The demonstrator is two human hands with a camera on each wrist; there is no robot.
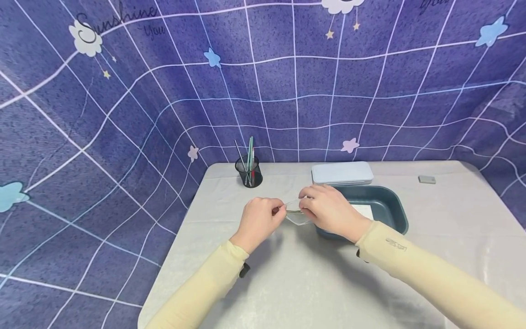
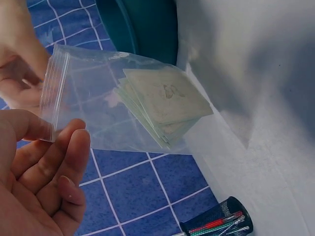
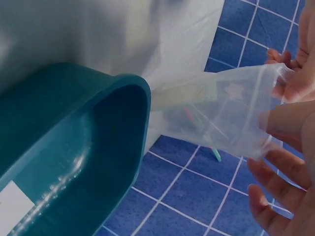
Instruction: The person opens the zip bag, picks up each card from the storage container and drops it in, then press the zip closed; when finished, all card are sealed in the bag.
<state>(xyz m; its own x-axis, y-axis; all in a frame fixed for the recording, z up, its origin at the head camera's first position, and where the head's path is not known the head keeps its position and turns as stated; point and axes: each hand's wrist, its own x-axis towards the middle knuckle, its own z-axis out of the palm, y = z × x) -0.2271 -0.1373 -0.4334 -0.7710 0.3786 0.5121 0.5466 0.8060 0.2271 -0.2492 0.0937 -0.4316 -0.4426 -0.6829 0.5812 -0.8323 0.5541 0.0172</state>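
A clear zip bag (image 2: 93, 108) hangs between the two hands, its zip edge up at the fingers. Inside it lies a loose stack of pale green square sheets (image 2: 167, 96), with a small dark mark on the top one. The left hand (image 1: 260, 220) pinches one end of the zip edge between thumb and forefinger, its other fingers loosely bent. At the other end, the right hand (image 1: 332, 211) grips the bag's edge between thumb and fingers. From the head, the bag is seen nearly from above, and the right hand covers part of it.
A teal basin (image 1: 396, 208) stands under and beside the right hand, with a white paper (image 1: 363, 211) in it. Behind it lies a white case (image 1: 342, 172). A black mesh pen cup (image 1: 249, 177) is at the back left, a small grey block (image 1: 427, 179) at the back right.
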